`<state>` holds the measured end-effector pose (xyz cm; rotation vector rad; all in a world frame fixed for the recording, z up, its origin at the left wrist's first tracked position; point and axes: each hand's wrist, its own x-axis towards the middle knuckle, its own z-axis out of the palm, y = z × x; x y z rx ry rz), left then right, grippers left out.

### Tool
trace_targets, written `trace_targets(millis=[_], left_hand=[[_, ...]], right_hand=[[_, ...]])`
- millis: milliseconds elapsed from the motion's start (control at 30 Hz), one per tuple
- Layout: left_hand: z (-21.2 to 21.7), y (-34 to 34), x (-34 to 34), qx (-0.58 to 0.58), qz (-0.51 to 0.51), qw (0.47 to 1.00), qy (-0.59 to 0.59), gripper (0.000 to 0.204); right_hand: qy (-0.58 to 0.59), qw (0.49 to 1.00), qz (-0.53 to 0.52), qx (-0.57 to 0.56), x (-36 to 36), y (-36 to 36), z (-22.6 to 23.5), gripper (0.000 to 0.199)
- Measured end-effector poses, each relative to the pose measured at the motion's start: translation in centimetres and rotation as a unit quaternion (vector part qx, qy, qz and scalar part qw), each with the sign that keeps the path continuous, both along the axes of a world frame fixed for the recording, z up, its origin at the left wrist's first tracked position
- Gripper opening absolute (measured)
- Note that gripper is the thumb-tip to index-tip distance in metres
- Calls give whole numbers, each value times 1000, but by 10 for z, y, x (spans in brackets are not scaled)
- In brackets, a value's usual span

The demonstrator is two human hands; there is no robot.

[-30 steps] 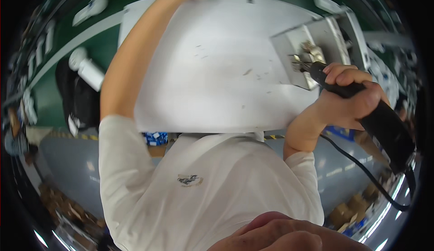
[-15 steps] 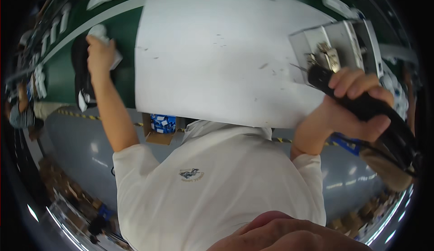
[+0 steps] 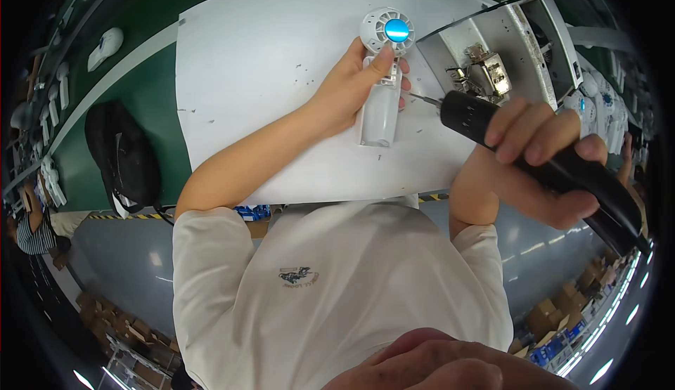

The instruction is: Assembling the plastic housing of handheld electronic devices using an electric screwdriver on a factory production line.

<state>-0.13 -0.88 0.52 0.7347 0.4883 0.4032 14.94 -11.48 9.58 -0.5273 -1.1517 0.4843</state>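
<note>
My left hand [image 3: 349,86] holds a white handheld fan [image 3: 383,74] flat on the white work mat [image 3: 267,60]. The fan's round head with a blue centre points away from me and its handle lies toward me. My right hand [image 3: 538,154] grips a black electric screwdriver [image 3: 534,154]. The thin bit of the screwdriver touches the right side of the fan's handle, just below the head.
A grey metal tray [image 3: 506,46] with small metal parts stands at the right of the mat. A black pouch [image 3: 123,154] lies on the green bench at the left. More white fans [image 3: 105,39] line the bench's far left edge and the right side.
My left hand came back from the far left of the bench with a white fan and set it on the mat. My right hand brought the screwdriver bit to it.
</note>
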Motion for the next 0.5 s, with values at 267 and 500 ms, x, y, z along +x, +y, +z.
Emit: trace_targets(millis=[267,500], left_hand=[[-9,5,2,-42,-40,997,-53,42],[-9,6,-1,-81,-53,993,-67,45]], right_hand=[[-28,999,4,-38,-4,22,-20,46],[-32,998,-37,-31,2,6,-5,44]])
